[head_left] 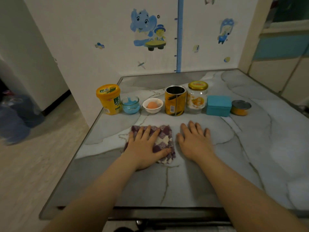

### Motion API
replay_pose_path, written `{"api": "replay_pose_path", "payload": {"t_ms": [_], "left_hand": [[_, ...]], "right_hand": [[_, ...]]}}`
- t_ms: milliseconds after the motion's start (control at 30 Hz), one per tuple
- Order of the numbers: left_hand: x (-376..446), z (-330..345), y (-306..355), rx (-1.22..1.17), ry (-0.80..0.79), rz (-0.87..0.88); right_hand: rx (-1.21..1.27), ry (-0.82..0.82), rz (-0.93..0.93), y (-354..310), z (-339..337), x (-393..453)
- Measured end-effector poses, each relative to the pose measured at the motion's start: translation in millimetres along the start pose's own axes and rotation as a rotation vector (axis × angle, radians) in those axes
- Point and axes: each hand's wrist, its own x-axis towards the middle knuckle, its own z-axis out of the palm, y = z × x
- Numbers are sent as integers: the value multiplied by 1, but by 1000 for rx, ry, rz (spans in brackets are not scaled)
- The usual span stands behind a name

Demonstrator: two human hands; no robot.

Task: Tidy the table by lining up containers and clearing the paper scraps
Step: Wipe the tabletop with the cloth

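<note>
Head view. Marbled grey surface (184, 181), set against a white wall with blue cartoon stickers (147, 29).

Far side, one row of containers, left to right: yellow lidded tub (109, 98), at the left edge; small glass bowl (130, 104) with blue contents; white bowl (152, 105) holding an orange egg-shaped object; open yellow can (175, 100), upright; glass jar (197, 97) with gold lid; teal box (218, 105); low tin (240, 108) at the right end. Neighbours just beside or touching one another; exact contact not discernible.

Near the row, centre-left: purple-and-white checked cloth (164, 139), lying flat.

Left hand (143, 145) palm down on the cloth, fingers (147, 131) straight and spread, thumb on the cloth's near right part.

Right hand (195, 141) palm down on bare surface just right of the cloth, fingers straight, slightly spread, holding nothing.

No paper scraps seen on the surface.
</note>
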Motion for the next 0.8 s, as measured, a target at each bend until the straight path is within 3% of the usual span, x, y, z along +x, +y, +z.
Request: {"api": "replay_pose_path", "payload": {"t_ms": [400,800], "left_hand": [[-104,15,29,5,1,92],[-112,14,49,26,-8,37]], "right_hand": [[-18,-15,-113,27,-19,-27],[-64,-28,103,126,-27,-49]]}}
